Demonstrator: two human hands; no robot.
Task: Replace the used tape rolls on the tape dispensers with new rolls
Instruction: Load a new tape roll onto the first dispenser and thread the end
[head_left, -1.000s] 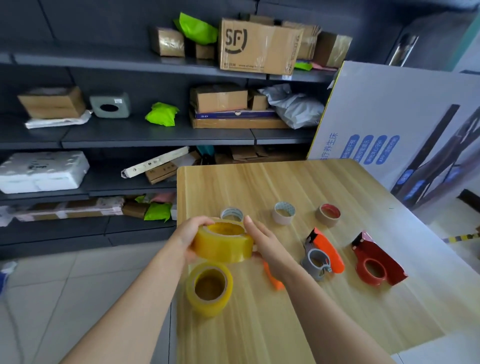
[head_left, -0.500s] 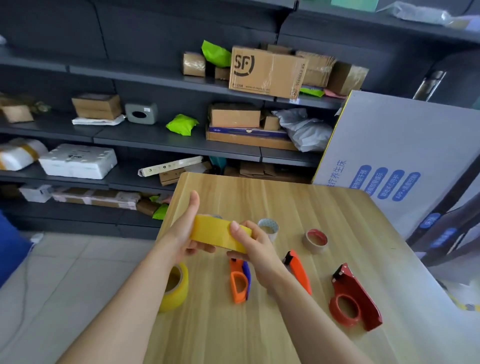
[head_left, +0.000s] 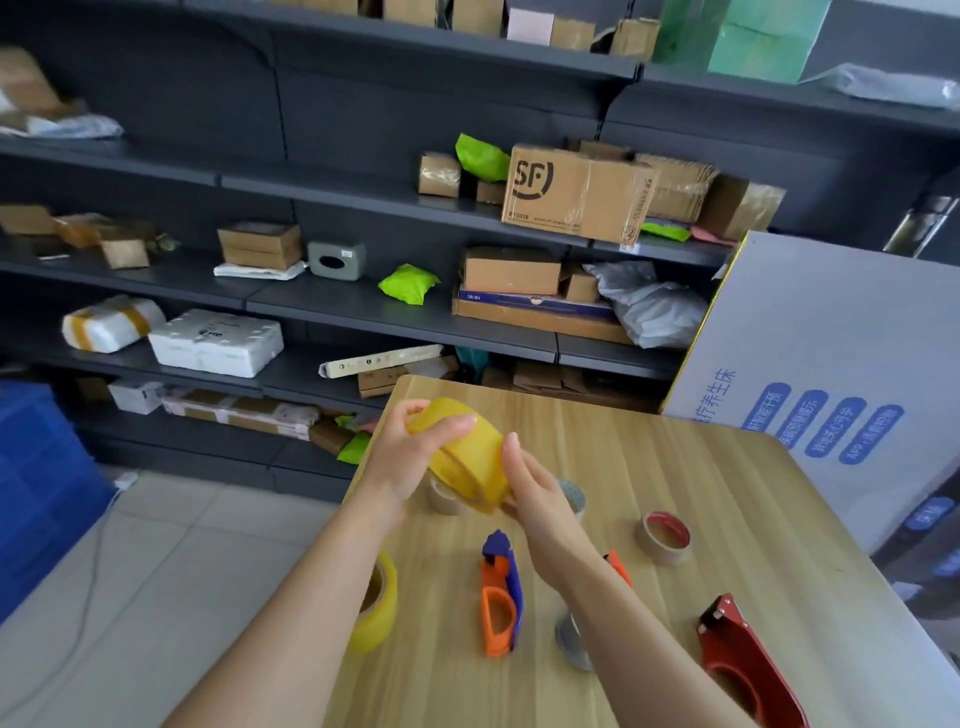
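Both hands hold a full yellow tape roll (head_left: 464, 457) above the far left part of the wooden table (head_left: 701, 483). My left hand (head_left: 410, 454) grips its left side with the thumb on top. My right hand (head_left: 535, 491) holds its right side. A second yellow roll (head_left: 379, 605) stands at the table's left edge, partly behind my left forearm. An orange and purple dispenser (head_left: 500, 597) lies below the hands. A grey and orange dispenser (head_left: 574, 634) is mostly hidden by my right forearm. A red dispenser (head_left: 748, 660) lies at the right.
Used cores sit on the table: a red-lined one (head_left: 665, 535), a white-lined one (head_left: 574, 496) behind my right hand, a brown one (head_left: 444, 499) under the held roll. Dark shelves (head_left: 363, 306) with parcels stand behind. A large printed box (head_left: 831, 364) borders the table's right.
The camera has tilted up and left. The held roll has turned from flat to tilted, with its open face now toward me, and my hands have shifted round it.
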